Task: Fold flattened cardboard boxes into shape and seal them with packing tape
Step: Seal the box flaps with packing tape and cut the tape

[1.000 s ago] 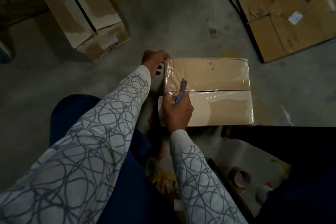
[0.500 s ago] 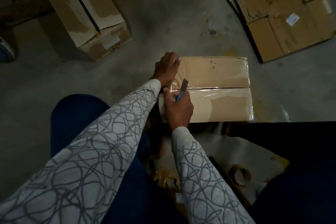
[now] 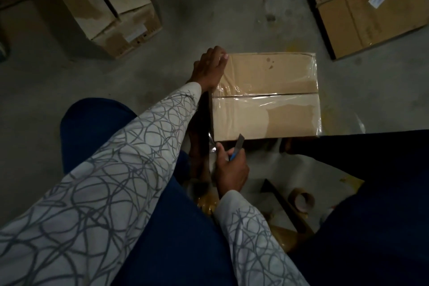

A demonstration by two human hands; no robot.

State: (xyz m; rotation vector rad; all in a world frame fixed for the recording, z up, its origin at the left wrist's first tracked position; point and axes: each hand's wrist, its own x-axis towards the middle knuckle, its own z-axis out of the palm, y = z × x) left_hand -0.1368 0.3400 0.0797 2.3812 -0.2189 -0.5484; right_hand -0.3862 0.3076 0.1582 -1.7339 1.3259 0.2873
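Note:
A folded cardboard box (image 3: 274, 97) stands on the floor in front of me, its top flaps closed and covered with shiny clear tape along the seam and the left edge. My left hand (image 3: 210, 68) lies flat against the box's far left corner, pressing on the tape there. My right hand (image 3: 232, 168) is below the box's near edge, off the box, gripping a blue utility knife (image 3: 237, 147) with the blade pointing up. A clear strip of tape trails beside that hand.
A taped long box (image 3: 104, 4) lies at the upper left. Flattened cardboard (image 3: 371, 7) lies at the upper right. A tape roll (image 3: 301, 199) rests on a white sheet by my right knee. My blue-clad legs flank the box.
My right hand with the knife has pulled back from the top seam to below the box's near edge. My left hand slid up to the far left corner.

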